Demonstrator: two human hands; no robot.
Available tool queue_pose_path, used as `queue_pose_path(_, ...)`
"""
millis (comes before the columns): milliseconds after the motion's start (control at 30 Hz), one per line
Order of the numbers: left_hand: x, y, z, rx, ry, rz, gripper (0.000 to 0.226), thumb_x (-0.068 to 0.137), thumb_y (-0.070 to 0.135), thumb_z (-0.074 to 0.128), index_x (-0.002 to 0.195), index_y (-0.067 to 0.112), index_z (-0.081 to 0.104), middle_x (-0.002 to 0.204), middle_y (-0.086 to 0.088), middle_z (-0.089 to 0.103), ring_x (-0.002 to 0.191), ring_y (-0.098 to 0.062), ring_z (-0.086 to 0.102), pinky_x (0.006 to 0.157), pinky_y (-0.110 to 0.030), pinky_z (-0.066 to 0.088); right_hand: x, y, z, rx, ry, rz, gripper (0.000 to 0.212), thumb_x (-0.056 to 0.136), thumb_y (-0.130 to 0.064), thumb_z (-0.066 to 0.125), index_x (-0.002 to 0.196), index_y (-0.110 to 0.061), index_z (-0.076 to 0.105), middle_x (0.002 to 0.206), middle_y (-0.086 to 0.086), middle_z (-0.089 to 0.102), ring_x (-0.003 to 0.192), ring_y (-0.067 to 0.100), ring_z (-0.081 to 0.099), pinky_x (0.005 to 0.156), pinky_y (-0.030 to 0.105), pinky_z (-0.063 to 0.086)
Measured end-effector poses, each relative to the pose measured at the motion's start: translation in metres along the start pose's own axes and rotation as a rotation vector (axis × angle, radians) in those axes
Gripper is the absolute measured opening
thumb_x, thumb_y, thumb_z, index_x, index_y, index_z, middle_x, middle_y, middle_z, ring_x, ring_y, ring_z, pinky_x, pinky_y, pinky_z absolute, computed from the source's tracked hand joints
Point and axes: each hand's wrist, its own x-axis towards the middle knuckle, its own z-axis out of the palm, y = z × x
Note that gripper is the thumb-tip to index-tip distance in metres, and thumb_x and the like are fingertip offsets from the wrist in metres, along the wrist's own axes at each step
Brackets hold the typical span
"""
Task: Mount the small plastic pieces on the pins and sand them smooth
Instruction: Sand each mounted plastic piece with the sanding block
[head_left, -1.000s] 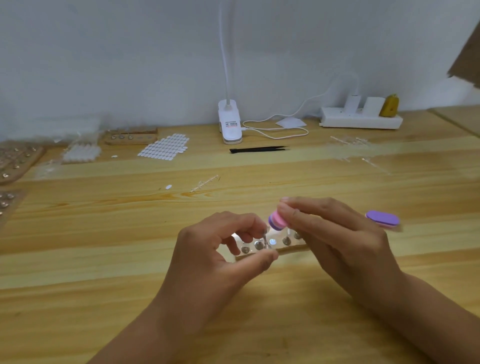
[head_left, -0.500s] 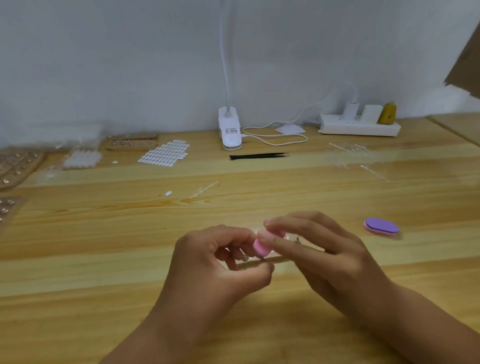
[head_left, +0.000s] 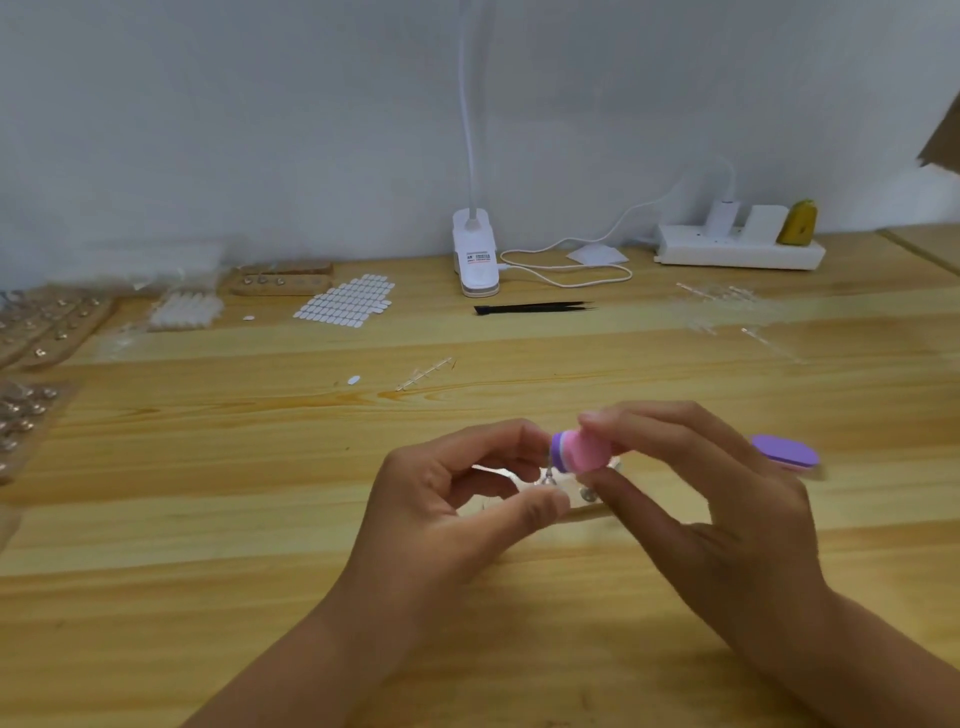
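Sanding block (head_left: 579, 451), pink with a purple layer, is pinched between the thumb and fingertips of the right hand (head_left: 717, 519). Its purple end is at the top of an upright pin (head_left: 548, 475); any piece on the pin is too blurred to tell. The left hand (head_left: 457, 509) curls its thumb and fingers round the left end of the pin strip (head_left: 597, 512), midway along the tabletop (head_left: 208, 519) and nearer its front edge. A second purple block (head_left: 785, 452) lies just beyond the right hand.

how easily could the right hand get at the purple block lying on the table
Probably yes: the purple block lies in the open beside the right hand, nothing between them. That hand pinches the pink sanding block, so it must let go first.
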Motion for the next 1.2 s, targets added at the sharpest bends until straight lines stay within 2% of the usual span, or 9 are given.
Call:
queue_pose_path(233,0.001,-0.001,0.0,-0.067,-0.028,0.051,0.027,0.071,0.025,0.081,0.096,0.018,0.075,0.091,0.002,0.07,0.083,-0.018,0.065,0.075,-0.032,0.054,0.002,0.004,-0.005,0.048,0.016,0.118,0.025,0.085,-0.017,0.077,0.109,-0.014,0.068,0.1,-0.003,0.07,0.091,0.01,0.069,0.083,0.024,0.054)
queue_pose_path(333,0.002,0.0,0.002,0.005,-0.02,0.107,0.027,0.073,0.027,0.079,0.099,0.02,0.075,0.101,0.0,0.07,0.09,-0.021,0.065,0.074,-0.036,0.056,0.001,-0.004,0.001,0.054,0.037,0.001,0.025,0.086,-0.017,0.075,0.109,-0.02,0.067,0.103,-0.005,0.069,0.096,0.009,0.067,0.087,0.019,0.05)
queue_pose_path(467,0.002,0.0,0.001,0.016,-0.007,0.07,0.026,0.072,0.027,0.08,0.098,0.025,0.076,0.093,0.008,0.07,0.08,-0.014,0.063,0.072,-0.041,0.055,0.002,0.002,0.0,0.011,0.003,0.031,0.023,0.086,-0.02,0.072,0.108,-0.02,0.064,0.102,-0.007,0.066,0.095,0.015,0.064,0.087,0.027,0.052)
queue_pose_path(567,0.002,0.001,0.002,0.003,-0.016,0.049,0.026,0.073,0.024,0.082,0.099,0.023,0.075,0.09,0.009,0.07,0.078,-0.014,0.062,0.073,-0.043,0.054,0.002,-0.001,0.0,0.058,0.039,0.069,0.026,0.086,-0.018,0.072,0.109,-0.018,0.061,0.102,-0.005,0.065,0.097,0.002,0.063,0.083,0.013,0.046)
queue_pose_path(700,0.001,0.001,0.004,0.014,-0.061,0.079,0.023,0.078,0.025,0.077,0.101,0.023,0.073,0.096,0.006,0.069,0.085,-0.015,0.062,0.072,-0.034,0.054,0.0,0.001,0.001,0.074,-0.01,0.06,0.024,0.085,-0.017,0.072,0.106,-0.015,0.061,0.103,-0.004,0.065,0.099,0.003,0.064,0.087,0.012,0.047)
queue_pose_path(867,0.001,0.0,0.003,0.025,-0.045,0.067,0.024,0.078,0.019,0.078,0.102,0.019,0.073,0.097,0.006,0.069,0.086,-0.015,0.062,0.073,-0.038,0.052,0.0,-0.002,0.0,0.187,0.048,0.12,0.03,0.084,-0.019,0.075,0.11,-0.021,0.062,0.1,-0.001,0.068,0.091,0.015,0.068,0.083,0.025,0.053)
queue_pose_path(967,0.001,0.001,0.003,0.042,-0.047,0.085,0.023,0.079,0.021,0.078,0.101,0.02,0.073,0.097,0.003,0.069,0.086,-0.018,0.062,0.072,-0.04,0.054,-0.001,-0.003,0.003,0.159,-0.008,0.083,0.027,0.084,-0.017,0.074,0.108,-0.018,0.063,0.103,-0.004,0.067,0.097,0.006,0.067,0.082,0.016,0.05)
queue_pose_path(1100,0.001,0.002,0.002,0.013,-0.02,0.047,0.023,0.076,0.02,0.079,0.099,0.021,0.074,0.092,0.006,0.069,0.084,-0.018,0.063,0.073,-0.047,0.056,0.0,-0.001,0.001,0.19,0.002,0.172,0.026,0.084,-0.019,0.074,0.109,-0.02,0.065,0.098,-0.001,0.068,0.091,0.019,0.068,0.081,0.035,0.056)
queue_pose_path(1200,0.001,0.003,0.004,0.027,-0.04,0.087,0.023,0.078,0.021,0.079,0.1,0.022,0.073,0.097,0.002,0.07,0.089,-0.022,0.064,0.074,-0.048,0.054,-0.002,-0.006,0.004,0.2,0.007,0.12,0.025,0.084,-0.018,0.075,0.107,-0.019,0.063,0.099,0.0,0.068,0.091,0.017,0.068,0.08,0.03,0.055)
